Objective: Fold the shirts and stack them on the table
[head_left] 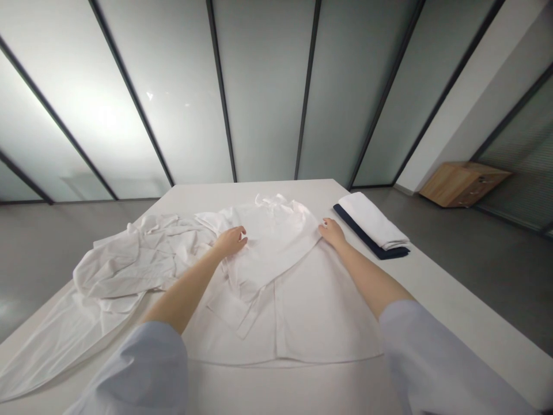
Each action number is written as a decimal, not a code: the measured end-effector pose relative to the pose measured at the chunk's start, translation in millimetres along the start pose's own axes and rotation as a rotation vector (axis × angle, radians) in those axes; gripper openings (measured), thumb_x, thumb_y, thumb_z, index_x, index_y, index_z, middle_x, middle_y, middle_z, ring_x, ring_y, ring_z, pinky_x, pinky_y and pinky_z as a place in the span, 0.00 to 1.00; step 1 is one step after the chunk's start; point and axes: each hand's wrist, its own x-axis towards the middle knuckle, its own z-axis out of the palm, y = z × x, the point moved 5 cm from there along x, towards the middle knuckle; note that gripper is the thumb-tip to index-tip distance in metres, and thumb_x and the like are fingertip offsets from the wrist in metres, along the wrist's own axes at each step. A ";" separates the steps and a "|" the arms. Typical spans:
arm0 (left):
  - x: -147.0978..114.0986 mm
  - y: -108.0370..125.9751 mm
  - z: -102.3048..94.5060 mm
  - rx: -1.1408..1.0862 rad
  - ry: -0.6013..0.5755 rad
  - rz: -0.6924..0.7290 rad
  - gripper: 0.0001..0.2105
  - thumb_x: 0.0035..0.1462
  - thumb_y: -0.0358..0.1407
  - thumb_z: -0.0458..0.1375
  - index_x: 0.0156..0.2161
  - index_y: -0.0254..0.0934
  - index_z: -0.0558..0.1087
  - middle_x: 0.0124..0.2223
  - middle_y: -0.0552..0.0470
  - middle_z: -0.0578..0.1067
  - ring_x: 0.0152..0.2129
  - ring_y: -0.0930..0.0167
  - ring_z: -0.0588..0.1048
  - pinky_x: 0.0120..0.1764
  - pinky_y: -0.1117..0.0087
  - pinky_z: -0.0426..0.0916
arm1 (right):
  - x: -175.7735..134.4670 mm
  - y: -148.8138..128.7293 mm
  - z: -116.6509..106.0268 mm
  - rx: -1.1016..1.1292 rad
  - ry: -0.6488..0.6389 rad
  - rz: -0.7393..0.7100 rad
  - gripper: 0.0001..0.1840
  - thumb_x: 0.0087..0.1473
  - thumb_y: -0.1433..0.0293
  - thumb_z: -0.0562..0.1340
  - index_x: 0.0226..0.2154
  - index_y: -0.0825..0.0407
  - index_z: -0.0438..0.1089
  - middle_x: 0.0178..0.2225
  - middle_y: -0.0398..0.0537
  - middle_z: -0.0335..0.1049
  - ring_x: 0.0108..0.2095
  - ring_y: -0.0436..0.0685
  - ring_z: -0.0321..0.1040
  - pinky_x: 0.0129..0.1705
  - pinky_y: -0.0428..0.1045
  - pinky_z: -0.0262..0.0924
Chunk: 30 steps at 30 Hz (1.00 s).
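Observation:
A white shirt [298,311] lies spread on the table in front of me, with its placket running down the middle and its hem towards me. One sleeve appears folded across its upper part. The collar end, at the far side, looks shiny and rumpled. My left hand [232,241] is over the shirt's left upper part, thumb and fingers apart. At the opposite edge, my right hand [332,232] has its fingers closed on the fabric; the fingertips are partly hidden.
Crumpled white garments [129,259] are heaped on the left, one trailing towards the near edge. At the right edge, a folded white cloth [374,219] rests on a folded dark navy one [391,253]. A wooden cabinet [453,184] stands beyond the white table [458,300].

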 end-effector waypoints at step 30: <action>8.0 17.1 50.8 0.198 0.056 0.109 0.17 0.61 0.41 0.50 0.52 0.37 0.68 0.55 0.45 0.70 0.52 0.62 0.68 0.53 0.61 0.62 | 68.3 -38.7 29.9 -0.126 -0.302 -0.036 0.13 0.49 0.70 0.62 0.40 0.51 0.76 0.42 0.50 0.76 0.43 0.56 0.71 0.42 0.45 0.59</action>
